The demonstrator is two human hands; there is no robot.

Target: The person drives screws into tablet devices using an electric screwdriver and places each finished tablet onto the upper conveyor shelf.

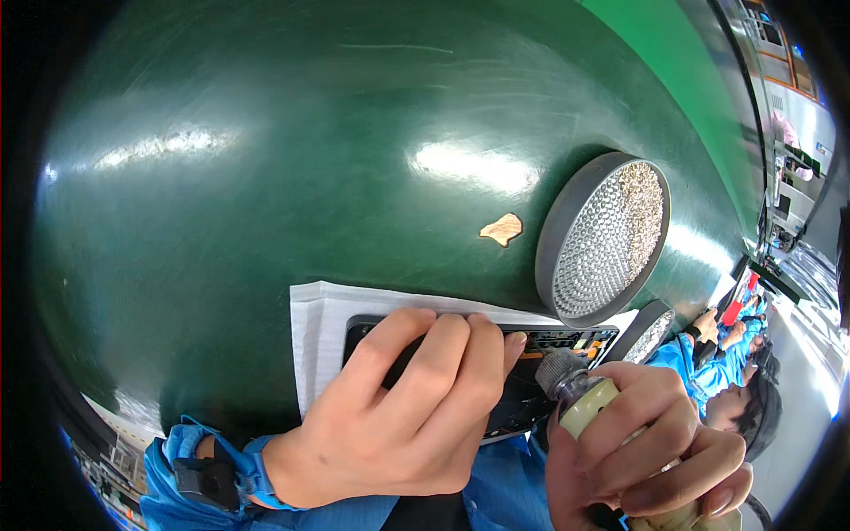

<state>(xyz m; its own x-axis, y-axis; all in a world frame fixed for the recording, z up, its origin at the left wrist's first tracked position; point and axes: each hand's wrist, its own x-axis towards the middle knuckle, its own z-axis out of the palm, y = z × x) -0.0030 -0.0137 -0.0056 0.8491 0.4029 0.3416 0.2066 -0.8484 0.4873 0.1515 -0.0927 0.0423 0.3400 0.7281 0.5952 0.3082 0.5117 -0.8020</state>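
An opened black smartphone (518, 389), its circuit board and orange flex strips showing along the right end, lies on a white foam sheet (310, 332). My left hand (416, 407) bends over it and grips it, the fingers close together along its far edge and covering much of its left part. In my right hand (651, 442) is a pale electric screwdriver (591, 407), wrapped by the fingers. Its knurled grey nose (560, 370) points down at the phone's right end; the bit's tip is hidden, so contact cannot be made out.
Just beyond the phone stands a round grey dish (553, 239) with a dimpled floor and many tiny screws. A second dish (653, 329) sits to its right. A small wood-coloured piece (502, 230) lies on the green table (266, 195). Another person (722, 363) works farther right.
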